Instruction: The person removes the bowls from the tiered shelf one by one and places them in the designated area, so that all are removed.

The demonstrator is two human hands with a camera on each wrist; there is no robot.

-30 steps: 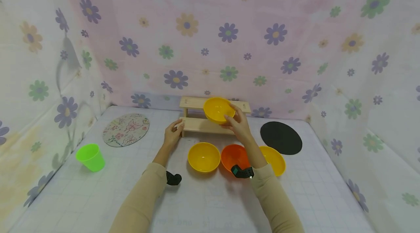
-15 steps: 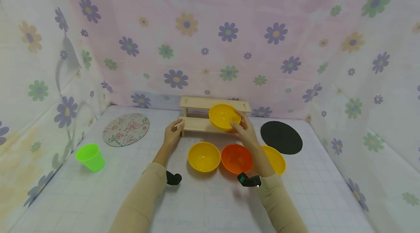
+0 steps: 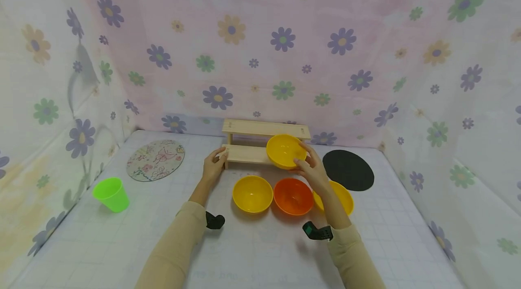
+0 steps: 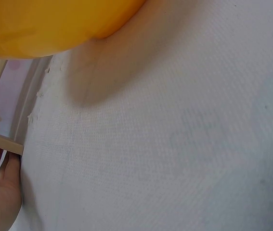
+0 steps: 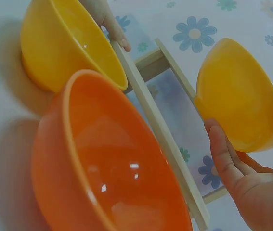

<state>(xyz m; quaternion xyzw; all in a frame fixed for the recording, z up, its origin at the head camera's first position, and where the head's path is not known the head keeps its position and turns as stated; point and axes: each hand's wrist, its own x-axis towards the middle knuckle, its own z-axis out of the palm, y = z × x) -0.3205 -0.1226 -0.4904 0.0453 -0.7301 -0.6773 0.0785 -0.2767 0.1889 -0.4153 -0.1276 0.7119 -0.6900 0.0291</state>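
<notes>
In the head view a two-tier wooden rack (image 3: 244,154) stands at the back of the table. My left hand (image 3: 214,166) grips the left end of its lower step; in the left wrist view the fingers (image 4: 12,168) reach around the end piece. My right hand (image 3: 313,169) pinches the rim of a yellow bowl (image 3: 282,151) between thumb and fingers, tilted, in front of the rack's right half. In the right wrist view this yellow bowl (image 5: 240,96) is apart from the table. Before the rack stand another yellow bowl (image 3: 252,195) and an orange bowl (image 3: 293,196).
A third yellow bowl (image 3: 341,196) lies partly behind the right forearm. Left stand a green cup (image 3: 114,196) and a round flowered mat (image 3: 156,162). A round black mat (image 3: 348,170) lies at the right. Flowered cloth walls (image 3: 260,45) enclose the back and sides.
My right hand has moved the held yellow bowl right and toward me, from before the upper step to before the lower step's right part. The left hand has stayed on the rack.
</notes>
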